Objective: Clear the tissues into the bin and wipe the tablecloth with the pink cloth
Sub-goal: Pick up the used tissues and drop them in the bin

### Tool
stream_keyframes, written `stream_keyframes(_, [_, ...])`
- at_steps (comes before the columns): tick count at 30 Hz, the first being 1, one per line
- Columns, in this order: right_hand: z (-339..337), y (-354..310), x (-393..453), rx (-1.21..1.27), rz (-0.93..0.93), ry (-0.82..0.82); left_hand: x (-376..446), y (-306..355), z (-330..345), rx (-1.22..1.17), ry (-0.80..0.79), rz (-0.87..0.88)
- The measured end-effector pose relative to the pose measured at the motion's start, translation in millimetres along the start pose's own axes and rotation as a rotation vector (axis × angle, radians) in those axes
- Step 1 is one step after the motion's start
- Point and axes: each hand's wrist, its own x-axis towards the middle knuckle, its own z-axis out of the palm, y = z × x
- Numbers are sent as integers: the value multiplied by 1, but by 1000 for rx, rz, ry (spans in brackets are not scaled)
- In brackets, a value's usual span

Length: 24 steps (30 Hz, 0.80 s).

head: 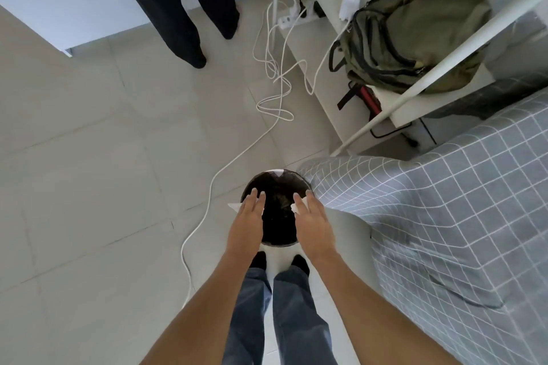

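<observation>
Both hands [278, 222] flat, fingers [256, 197] straight and apart, over round black-lined bin [278, 187].

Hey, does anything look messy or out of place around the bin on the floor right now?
Yes. A white cable trails loose across the floor tiles just left of the bin, tangled in loops further back, a likely trip hazard. Both hands, left hand and right hand, are open over the bin with white tissue pieces beneath them.
</observation>
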Motion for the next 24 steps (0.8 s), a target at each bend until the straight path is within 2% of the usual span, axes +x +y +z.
stream_keyframes(3, [5, -8, 14, -22, -53, 21, 7, -12, 10, 6, -13, -23])
stream_keyframes(4, [4, -11, 16, 7, -33, 33, 9, -16, 12, 3, -15, -29])
stream_keyframes(8, [20, -5, 23, 156, 120, -96, 17, -28, 22, -6, -18, -52])
stream_keyframes(17, [56, 24, 28, 98, 194, -158, 36, -39, 52, 11, -75, -77])
stream_keyframes(22, [62, 40, 23, 72, 218, -173, 47, -24, 68, -7, -149, 25])
stream_keyframes(24, [62, 44, 20, 61, 215, -177, 53, -24, 74, -26, -178, 10])
